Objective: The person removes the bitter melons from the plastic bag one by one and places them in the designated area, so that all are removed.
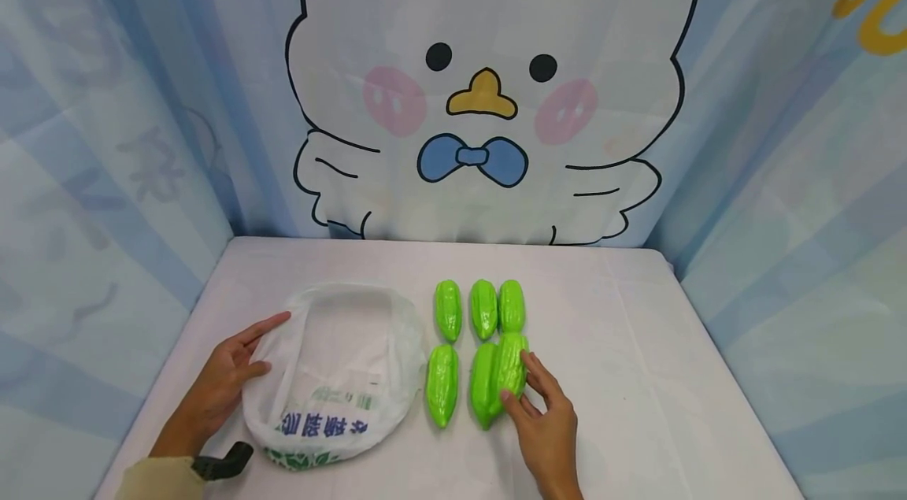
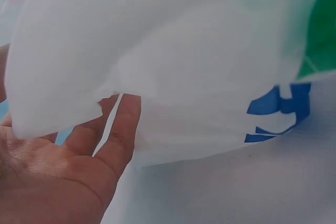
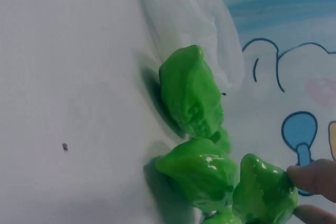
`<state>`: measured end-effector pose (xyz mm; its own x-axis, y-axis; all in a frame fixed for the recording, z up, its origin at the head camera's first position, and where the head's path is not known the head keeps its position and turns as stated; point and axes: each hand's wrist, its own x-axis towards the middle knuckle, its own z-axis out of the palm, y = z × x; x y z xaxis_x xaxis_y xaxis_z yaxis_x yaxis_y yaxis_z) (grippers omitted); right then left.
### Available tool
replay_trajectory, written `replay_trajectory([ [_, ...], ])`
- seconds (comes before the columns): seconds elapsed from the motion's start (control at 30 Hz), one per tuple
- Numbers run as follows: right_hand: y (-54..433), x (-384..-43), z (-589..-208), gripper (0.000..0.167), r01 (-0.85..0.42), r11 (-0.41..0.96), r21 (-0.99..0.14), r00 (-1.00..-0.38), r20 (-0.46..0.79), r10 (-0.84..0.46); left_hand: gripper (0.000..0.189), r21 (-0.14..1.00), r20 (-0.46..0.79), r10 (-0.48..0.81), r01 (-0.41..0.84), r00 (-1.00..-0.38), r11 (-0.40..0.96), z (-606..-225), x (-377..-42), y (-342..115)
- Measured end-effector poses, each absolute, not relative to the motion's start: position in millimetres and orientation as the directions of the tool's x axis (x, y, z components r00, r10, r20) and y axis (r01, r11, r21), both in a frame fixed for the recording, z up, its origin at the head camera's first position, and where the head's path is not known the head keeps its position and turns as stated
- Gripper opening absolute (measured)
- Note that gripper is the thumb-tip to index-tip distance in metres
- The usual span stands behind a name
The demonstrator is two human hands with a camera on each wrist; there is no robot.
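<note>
At the left of the head view, my left hand [image 1: 221, 378] holds the side of a white plastic bag [image 1: 411, 358]. The bag's mouth gapes, and blue characters and green leaves are printed on it. In the left wrist view, the bag [image 2: 184, 77] lies between the fingers and thumb of my left hand [image 2: 68, 166]. My right hand [image 1: 546, 421] pinches a glossy green bitter melon [image 1: 512, 366] between thumb and fingers. This bitter melon [image 3: 264, 192] appears raised in the right wrist view. Directly left of it is another bitter melon [image 1: 483, 386], partly covered.
One more bitter melon [image 1: 442, 387] lies nearer the bag. Behind are a bitter melon [image 1: 448, 311] on the left and two side by side, the right one [image 1: 512, 305] outermost. A white cloth covers the table [image 1: 638, 374]; a printed curtain [image 1: 489, 193] hangs behind it.
</note>
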<state>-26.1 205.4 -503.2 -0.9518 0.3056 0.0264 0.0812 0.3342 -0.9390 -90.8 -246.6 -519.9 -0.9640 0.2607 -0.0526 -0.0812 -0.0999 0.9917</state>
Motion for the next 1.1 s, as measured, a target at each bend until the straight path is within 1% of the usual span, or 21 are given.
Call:
replay_trajectory([
  [0.23,215.9,-24.4,-503.0,0.068,0.097,0.351,-0.932,-0.949,0.020,0.315,0.075,0.993,-0.050,0.256,-0.077,-0.965,-0.095,-520.4,-89.7,-244.5],
  [0.6,220.0,-24.0,-512.6,0.065,0.158,0.383,-0.910,-0.952,-0.038,0.303,0.075,0.993,-0.079,0.226,-0.096,-0.971,-0.066,-516.2,-85.4,-239.7],
  [0.77,224.0,-23.1,-513.2,0.065,0.178,0.415,-0.892,-0.952,-0.050,0.302,0.076,0.991,-0.087,0.224,-0.106,-0.971,-0.075,-516.8,-84.2,-235.9],
  [0.93,226.4,-22.1,-516.6,0.065,0.201,0.428,-0.881,-0.953,-0.074,0.295,0.074,0.990,-0.083,0.227,-0.106,-0.970,-0.091,-518.0,-81.9,-233.9],
  [1.1,227.1,-23.1,-519.4,0.065,0.206,0.435,-0.876,-0.954,-0.081,0.288,0.071,0.991,-0.100,0.201,-0.117,-0.975,-0.072,-516.1,-80.6,-234.0],
])
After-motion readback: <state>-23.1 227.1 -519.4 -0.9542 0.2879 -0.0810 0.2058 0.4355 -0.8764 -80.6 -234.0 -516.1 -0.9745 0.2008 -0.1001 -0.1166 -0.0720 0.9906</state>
